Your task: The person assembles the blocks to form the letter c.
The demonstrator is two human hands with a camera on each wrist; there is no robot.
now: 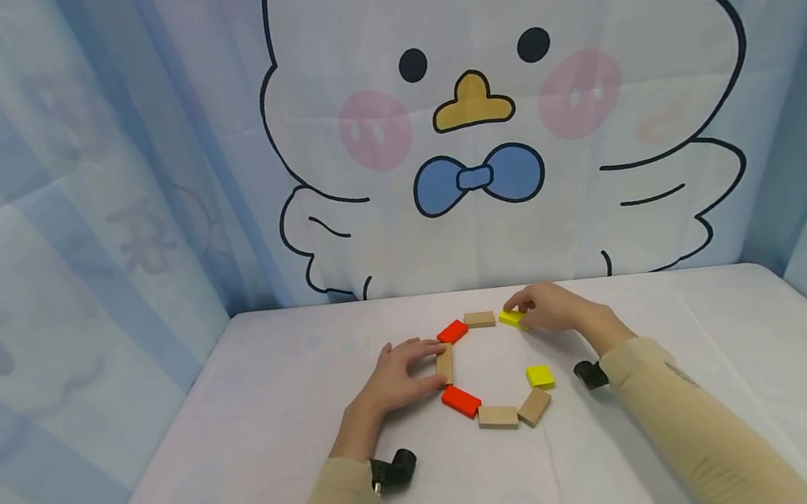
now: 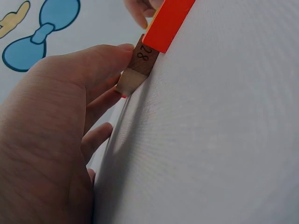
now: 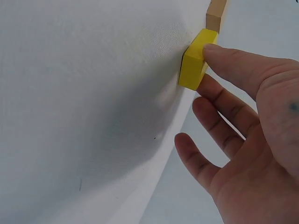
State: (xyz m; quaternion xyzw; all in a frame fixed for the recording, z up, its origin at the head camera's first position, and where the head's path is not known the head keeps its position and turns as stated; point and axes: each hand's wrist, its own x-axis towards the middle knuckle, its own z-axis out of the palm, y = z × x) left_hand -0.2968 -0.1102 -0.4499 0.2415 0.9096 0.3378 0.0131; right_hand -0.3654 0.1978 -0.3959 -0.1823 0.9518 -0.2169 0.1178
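Small flat blocks form a rough ring on the table. My left hand (image 1: 405, 376) is at the ring's left side and pinches a plain wooden block (image 1: 445, 364) between thumb and fingers. In the left wrist view its end shows the printed number 28 (image 2: 143, 53). A red block (image 1: 461, 401) lies just in front of it, and another red block (image 1: 453, 332) just behind. At the far right of the ring, my right hand (image 1: 550, 307) pinches a yellow block (image 3: 196, 60) with thumb and fingertips, next to a wooden block (image 1: 479, 320).
On the ring's right side lies a second yellow block (image 1: 540, 377), with a tilted wooden block (image 1: 534, 407) and a level one (image 1: 498, 417) along the near side. The table (image 1: 245, 439) has a white cloth. Behind it hangs a curtain (image 1: 485, 242) with a cartoon bird.
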